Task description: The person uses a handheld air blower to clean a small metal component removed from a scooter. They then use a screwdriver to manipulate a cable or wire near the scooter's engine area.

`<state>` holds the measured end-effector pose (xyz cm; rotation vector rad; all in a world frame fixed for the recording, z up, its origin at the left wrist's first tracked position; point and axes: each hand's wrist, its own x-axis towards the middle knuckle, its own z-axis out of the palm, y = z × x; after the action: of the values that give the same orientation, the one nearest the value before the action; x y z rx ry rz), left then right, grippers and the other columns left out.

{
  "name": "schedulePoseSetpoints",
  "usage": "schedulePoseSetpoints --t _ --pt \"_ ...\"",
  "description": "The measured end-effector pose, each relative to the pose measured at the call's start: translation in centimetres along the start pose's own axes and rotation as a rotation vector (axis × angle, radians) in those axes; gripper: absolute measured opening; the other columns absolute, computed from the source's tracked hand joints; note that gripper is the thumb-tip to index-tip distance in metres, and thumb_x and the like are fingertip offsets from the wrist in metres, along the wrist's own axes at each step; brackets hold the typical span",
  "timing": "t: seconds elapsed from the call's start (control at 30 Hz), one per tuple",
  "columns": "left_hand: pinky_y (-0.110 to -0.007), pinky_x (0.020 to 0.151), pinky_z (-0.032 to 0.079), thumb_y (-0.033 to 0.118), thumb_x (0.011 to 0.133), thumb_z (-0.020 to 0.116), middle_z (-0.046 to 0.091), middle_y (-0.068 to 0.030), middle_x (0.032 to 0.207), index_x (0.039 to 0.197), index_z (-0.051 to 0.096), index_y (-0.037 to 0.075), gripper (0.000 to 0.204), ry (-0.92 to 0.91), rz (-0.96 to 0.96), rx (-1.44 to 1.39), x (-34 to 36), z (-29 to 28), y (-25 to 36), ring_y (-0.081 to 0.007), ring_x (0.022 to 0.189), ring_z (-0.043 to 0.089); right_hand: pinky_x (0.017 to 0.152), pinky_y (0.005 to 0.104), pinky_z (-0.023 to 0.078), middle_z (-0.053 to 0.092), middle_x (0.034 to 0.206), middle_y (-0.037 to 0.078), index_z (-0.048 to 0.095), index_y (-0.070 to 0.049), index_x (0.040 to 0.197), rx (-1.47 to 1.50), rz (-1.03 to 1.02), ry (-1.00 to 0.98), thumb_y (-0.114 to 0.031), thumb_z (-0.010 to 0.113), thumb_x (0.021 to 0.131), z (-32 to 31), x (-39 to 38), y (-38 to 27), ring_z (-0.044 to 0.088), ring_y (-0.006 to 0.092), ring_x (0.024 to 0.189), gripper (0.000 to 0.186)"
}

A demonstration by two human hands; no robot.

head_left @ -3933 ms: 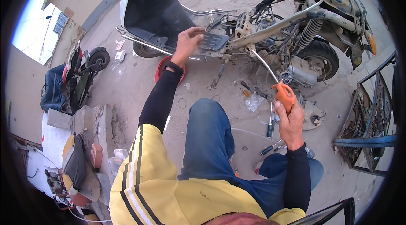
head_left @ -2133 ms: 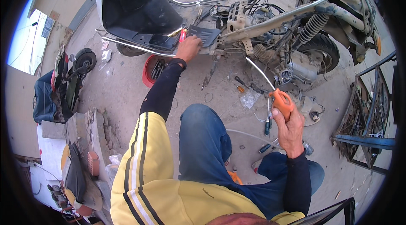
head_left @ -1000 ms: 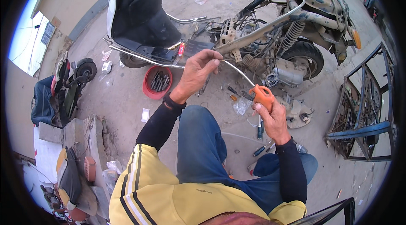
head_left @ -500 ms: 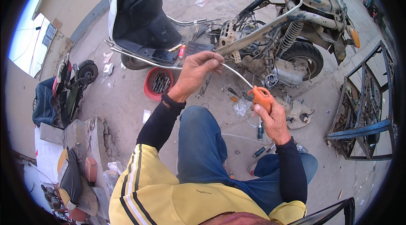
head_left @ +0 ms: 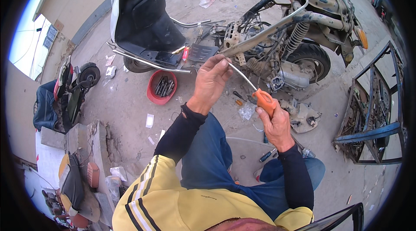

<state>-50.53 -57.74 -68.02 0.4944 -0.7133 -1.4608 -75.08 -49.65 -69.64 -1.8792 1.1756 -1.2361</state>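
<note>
My right hand (head_left: pixel 278 127) is closed round the orange handle (head_left: pixel 264 101) of a tool with a long, thin, pale metal shaft (head_left: pixel 242 76). The shaft slants up and left from the handle and looks slightly curved. At its far end, the fingertips of my left hand (head_left: pixel 211 82) are pinched together; they hide the tip. Both hands are held above my knees, in front of a partly stripped scooter (head_left: pixel 147 22). Beyond the tool lie its exposed engine (head_left: pixel 291 77) and rear wheel (head_left: pixel 311 59).
A red bowl (head_left: pixel 150 94) of dark metal parts stands left of my left hand. A removed engine cover (head_left: pixel 305 117), a clear plastic bag (head_left: pixel 247 110) and screwdrivers (head_left: pixel 268 155) lie on the ground to the right. A rusty metal frame (head_left: pixel 368 133) stands far right; another scooter (head_left: pixel 71 92) is far left.
My left hand has turned and shifted a little right and down, its fingers still at the shaft's end. My right hand has tilted slightly with the orange handle in it.
</note>
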Motion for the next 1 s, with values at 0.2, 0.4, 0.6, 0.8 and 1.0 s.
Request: schedulePoseSetpoints --t 0.2,0.4,0.6,0.8,1.0 --pt "-0.03 0.09 0.06 0.002 0.098 0.069 0.072 -0.0095 0.111 0.121 0.065 0.006 0.023 0.008 0.042 -0.003 0.11 0.51 -0.52 -0.0169 0.1 0.071 0.06 0.0434 0.051 0.068 0.08 0.019 0.063 -0.004 0.125 -0.053 0.008 -0.001 -0.018 0.073 0.097 -0.24 -0.21 -0.34 0.067 0.0385 0.067 0.033" --pt "-0.031 0.09 0.06 0.0 0.097 0.07 0.072 -0.0108 0.11 0.121 0.064 0.006 0.025 0.008 0.071 0.016 0.19 0.68 -0.45 -0.018 0.101 0.071 0.06 0.0454 0.051 0.069 0.082 0.02 0.062 -0.004 0.122 -0.097 0.016 -0.021 -0.017 0.073 0.096 -0.34 -0.27 -0.35 0.067 0.0408 0.069 0.031" --pt "-0.031 0.087 0.06 0.0 0.097 0.069 0.072 -0.0123 0.11 0.12 0.064 0.006 0.024 0.002 0.105 0.027 0.22 0.75 -0.32 -0.0186 0.1 0.071 0.059 0.0469 0.051 0.068 0.079 0.02 0.06 -0.004 0.12 -0.123 0.018 -0.02 -0.017 0.073 0.095 -0.19 -0.24 -0.36 0.067 0.0425 0.069 0.03" --pt "-0.032 0.087 0.06 -0.001 0.097 0.069 0.072 -0.0109 0.108 0.117 0.066 0.006 0.021 -0.014 0.112 0.034 0.34 0.81 -0.34 -0.0188 0.098 0.071 0.057 0.0497 0.049 0.065 0.072 0.021 0.057 -0.003 0.114 -0.096 -0.059 0.062 -0.018 0.073 0.095 0.29 -0.02 -0.5 0.064 0.045 0.065 0.029" --pt "-0.031 0.088 0.06 0.001 0.098 0.069 0.072 -0.011 0.109 0.118 0.065 0.006 0.022 -0.017 0.123 0.036 0.32 0.4 -0.44 -0.0181 0.1 0.071 0.058 0.0491 0.049 0.068 0.078 0.02 0.059 -0.004 0.121 -0.172 0.015 -0.013 -0.019 0.073 0.096 0.12 -0.29 0.09 0.066 0.0433 0.067 0.032"
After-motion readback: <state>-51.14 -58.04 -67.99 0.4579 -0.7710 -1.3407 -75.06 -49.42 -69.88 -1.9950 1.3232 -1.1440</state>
